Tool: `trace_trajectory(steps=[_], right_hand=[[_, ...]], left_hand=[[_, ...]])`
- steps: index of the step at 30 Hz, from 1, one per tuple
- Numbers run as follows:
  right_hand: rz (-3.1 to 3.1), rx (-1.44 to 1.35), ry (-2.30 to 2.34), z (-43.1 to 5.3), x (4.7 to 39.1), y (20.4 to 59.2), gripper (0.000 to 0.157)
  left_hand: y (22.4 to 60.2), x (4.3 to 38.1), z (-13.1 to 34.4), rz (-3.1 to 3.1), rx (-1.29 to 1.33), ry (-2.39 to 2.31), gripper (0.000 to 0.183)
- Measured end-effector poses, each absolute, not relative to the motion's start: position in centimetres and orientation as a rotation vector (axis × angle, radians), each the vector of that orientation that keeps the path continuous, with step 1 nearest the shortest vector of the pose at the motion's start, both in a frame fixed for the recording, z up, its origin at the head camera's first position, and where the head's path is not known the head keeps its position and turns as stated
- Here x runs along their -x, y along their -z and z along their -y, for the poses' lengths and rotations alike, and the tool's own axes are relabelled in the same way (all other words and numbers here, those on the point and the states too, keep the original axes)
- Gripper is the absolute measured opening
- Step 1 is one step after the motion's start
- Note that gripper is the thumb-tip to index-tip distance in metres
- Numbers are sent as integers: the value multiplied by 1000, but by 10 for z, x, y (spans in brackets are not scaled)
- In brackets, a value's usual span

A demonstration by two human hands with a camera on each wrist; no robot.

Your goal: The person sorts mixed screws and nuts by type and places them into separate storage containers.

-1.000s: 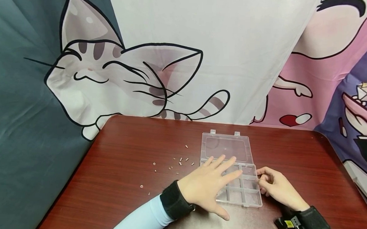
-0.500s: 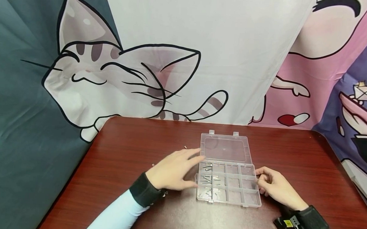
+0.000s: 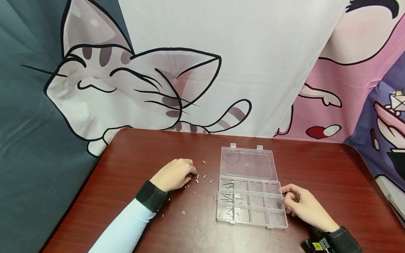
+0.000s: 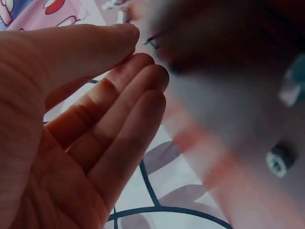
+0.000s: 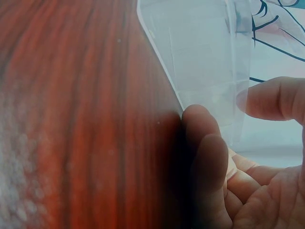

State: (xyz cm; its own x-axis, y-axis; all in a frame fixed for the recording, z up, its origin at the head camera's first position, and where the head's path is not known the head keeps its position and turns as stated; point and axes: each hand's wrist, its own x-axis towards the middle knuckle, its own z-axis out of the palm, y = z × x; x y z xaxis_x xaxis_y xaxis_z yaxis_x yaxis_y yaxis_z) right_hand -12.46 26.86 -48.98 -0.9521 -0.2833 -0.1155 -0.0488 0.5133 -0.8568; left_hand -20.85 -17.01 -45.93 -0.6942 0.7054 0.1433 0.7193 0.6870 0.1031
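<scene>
My left hand reaches down to the table, fingers bent, beside several tiny screws. In the left wrist view, thumb and index fingertip are close together, and a small screw shows just beyond them. A hex nut lies off to the side there. My right hand holds the right side of a clear plastic compartment box. From the right wrist, one finger shows through the box wall and the others are curled at its lower edge. Screws lie in the box's left compartments; its lid is folded back.
A brown wooden table carries everything. Another small nut lies in front of my left hand. Curtains printed with a cartoon cat hang behind the far table edge.
My left hand has moved left from over the box to the loose screws, its spread fingers now bent. That uncovers the box's compartments. My right hand stays at the box.
</scene>
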Motion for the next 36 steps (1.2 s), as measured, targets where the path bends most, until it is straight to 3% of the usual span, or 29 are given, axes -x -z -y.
trace_trajectory(steps=[25,36], right_hand=[[-2525,266,1417,-266,127,492,29],[-2523,271,1410,-270,126,493,31]], left_hand=[[464,212,164,2757,1074,195,22],[435,177,118,2572,1318,291,16]])
